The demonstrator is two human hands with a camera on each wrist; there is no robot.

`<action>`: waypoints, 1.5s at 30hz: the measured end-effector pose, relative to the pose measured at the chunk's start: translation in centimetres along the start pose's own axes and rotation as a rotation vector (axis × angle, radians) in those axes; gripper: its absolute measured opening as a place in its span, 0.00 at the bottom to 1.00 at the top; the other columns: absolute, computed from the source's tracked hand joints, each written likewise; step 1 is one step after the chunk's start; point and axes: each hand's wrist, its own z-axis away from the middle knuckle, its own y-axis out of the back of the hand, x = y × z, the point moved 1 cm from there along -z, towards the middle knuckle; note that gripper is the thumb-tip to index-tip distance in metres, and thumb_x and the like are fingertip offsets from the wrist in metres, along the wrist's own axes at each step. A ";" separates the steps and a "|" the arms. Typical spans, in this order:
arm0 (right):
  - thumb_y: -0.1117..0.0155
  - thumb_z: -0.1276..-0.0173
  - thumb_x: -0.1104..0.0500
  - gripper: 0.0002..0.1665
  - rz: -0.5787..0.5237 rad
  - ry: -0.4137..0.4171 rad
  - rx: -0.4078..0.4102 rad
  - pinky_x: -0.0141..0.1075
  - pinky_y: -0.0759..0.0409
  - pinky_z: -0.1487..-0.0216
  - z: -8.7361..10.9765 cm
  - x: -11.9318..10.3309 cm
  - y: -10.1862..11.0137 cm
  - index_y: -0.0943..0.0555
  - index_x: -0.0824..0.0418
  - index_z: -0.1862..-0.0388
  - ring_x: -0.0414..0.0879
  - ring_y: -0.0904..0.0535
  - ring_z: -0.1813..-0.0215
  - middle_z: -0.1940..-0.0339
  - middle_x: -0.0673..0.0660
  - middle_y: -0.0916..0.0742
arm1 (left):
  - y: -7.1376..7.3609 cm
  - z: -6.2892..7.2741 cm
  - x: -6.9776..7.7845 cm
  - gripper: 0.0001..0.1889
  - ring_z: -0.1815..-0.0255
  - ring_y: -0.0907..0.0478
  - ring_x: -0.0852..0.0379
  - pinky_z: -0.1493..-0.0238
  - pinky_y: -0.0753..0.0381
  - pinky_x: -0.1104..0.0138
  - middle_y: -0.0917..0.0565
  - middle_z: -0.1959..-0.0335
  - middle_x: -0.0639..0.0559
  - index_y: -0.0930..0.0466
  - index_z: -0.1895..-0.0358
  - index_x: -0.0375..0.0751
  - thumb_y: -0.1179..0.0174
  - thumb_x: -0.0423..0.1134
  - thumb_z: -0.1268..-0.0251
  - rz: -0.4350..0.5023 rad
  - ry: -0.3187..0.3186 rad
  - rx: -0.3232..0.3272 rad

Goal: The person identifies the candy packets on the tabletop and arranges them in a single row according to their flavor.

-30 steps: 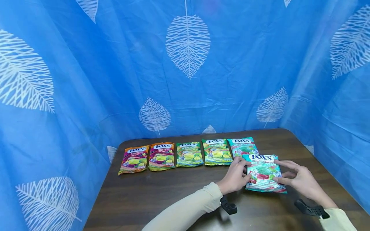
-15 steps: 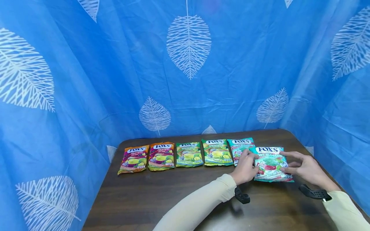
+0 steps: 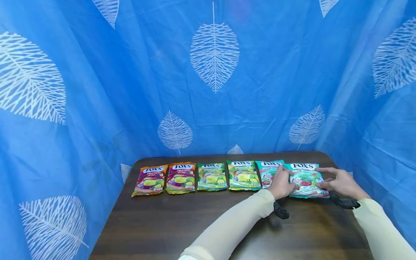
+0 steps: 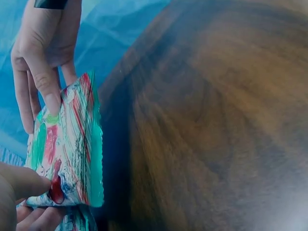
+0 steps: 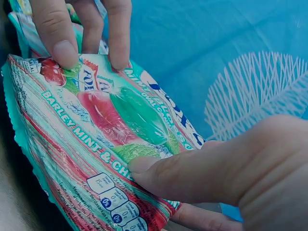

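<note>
A teal Fox's mint candy bag (image 3: pixel 305 180) is at the right end of a row of candy bags. My left hand (image 3: pixel 281 183) pinches its left side, thumb on the printed front. On the opposite side my right hand (image 3: pixel 341 183) grips the edge; in the right wrist view its thumb (image 5: pixel 192 175) presses the front while other fingers go behind. Just left, partly behind my left hand, lies a second teal mint bag (image 3: pixel 264 172). In the left wrist view the held bag (image 4: pixel 72 144) is tilted, with a dark shadow beneath its lower edge.
Two green bags (image 3: pixel 243 177) and two orange-purple fruit bags (image 3: pixel 181 178) continue the row leftward on the dark wooden table (image 3: pixel 182 224). A blue curtain with white leaf prints (image 3: pixel 214 108) hangs behind and at both sides.
Both hands have carried the teal mint bag right and away from the person, from overlapping the second mint bag to a spot beside it. The other bags have stayed in place.
</note>
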 end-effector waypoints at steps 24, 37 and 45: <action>0.29 0.28 0.63 0.40 0.027 -0.096 0.007 0.46 0.25 0.59 -5.4 2.5 -0.6 0.31 0.77 0.22 0.64 0.24 0.54 0.35 0.87 0.27 | 1.1 -2.4 2.1 0.16 0.29 0.31 0.63 0.43 0.21 0.73 0.16 0.38 0.56 0.09 0.40 0.39 0.26 0.36 0.28 -0.043 0.130 -0.111; 0.36 0.25 0.66 0.39 -0.030 -0.086 0.019 0.45 0.22 0.63 -6.3 2.6 -2.1 0.36 0.80 0.21 0.59 0.23 0.63 0.37 0.87 0.27 | 2.1 -2.7 1.9 0.23 0.38 0.29 0.66 0.43 0.24 0.77 0.13 0.45 0.58 0.12 0.34 0.42 0.23 0.38 0.30 -0.103 0.158 -0.114; 0.32 0.23 0.61 0.43 0.030 -0.052 0.088 0.70 0.20 0.39 -5.7 2.1 -1.8 0.38 0.82 0.20 0.83 0.25 0.32 0.28 0.89 0.31 | 3.4 -1.9 2.2 0.26 0.35 0.26 0.63 0.43 0.21 0.75 0.18 0.39 0.56 0.15 0.30 0.45 0.23 0.40 0.30 -0.072 0.137 -0.157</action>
